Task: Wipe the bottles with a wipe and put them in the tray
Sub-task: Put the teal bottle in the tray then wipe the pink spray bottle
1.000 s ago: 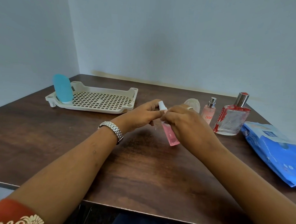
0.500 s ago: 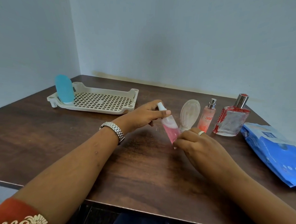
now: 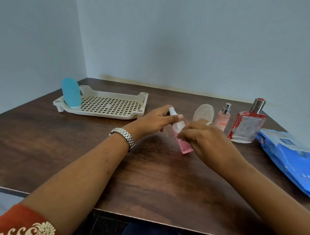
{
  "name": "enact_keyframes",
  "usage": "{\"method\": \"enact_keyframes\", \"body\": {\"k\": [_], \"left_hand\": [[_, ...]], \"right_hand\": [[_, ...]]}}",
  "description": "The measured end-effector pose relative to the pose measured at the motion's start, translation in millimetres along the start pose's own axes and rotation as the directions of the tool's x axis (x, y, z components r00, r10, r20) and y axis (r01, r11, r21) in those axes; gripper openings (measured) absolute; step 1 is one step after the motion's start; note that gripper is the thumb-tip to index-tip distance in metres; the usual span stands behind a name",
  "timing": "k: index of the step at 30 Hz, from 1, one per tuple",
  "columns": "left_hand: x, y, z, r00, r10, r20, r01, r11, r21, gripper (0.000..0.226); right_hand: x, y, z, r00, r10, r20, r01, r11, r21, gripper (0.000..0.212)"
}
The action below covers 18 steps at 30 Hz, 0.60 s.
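Observation:
My left hand [image 3: 157,121] pinches the white cap of a small pink spray bottle [image 3: 184,146], which is held tilted just above the table. My right hand [image 3: 206,140] curls its fingers round the bottle's middle; whatever lies under those fingers is hidden. A cream perforated tray [image 3: 98,114] sits at the back left with a blue bottle [image 3: 71,93] standing in its left end. To the right of my hands stand a clear oval bottle [image 3: 204,111], a slim pink perfume bottle [image 3: 223,118] and a large glass bottle with red marks [image 3: 248,128].
A blue pack of wipes [image 3: 290,157] lies at the table's right edge. The dark wooden table [image 3: 44,140] meets walls at the back and left. Its front edge runs just below my forearms.
My right hand slid from the bottle's top down to its bottom, then back up to its middle. My left hand has kept its hold on the cap.

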<state>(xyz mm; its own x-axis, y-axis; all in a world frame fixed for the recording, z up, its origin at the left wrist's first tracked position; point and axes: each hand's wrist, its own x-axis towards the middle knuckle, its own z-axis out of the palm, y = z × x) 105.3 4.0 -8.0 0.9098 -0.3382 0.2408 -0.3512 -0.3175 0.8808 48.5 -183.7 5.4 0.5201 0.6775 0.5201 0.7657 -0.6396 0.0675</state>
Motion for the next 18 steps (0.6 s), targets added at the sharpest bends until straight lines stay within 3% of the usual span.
{"method": "enact_keyframes", "body": {"k": [6,14,18], "left_hand": [[-1,3,-3,1.000,0.013,-0.006,-0.013,1.000,0.004,0.020],[-2,4,-1,1.000,0.024,-0.015,-0.024,1.000,-0.002,0.018],[-4,2,-4,1.000,0.021,0.007,-0.021,1.000,-0.003,0.016]], "right_hand": [[-36,1,1,0.993,-0.050,0.105,0.057,0.996,-0.062,0.022],[10,4,3,0.996,0.062,-0.058,-0.059,0.997,0.057,0.016],[27,7,8,0.994,0.094,-0.058,-0.088,0.992,0.091,0.014]]}}
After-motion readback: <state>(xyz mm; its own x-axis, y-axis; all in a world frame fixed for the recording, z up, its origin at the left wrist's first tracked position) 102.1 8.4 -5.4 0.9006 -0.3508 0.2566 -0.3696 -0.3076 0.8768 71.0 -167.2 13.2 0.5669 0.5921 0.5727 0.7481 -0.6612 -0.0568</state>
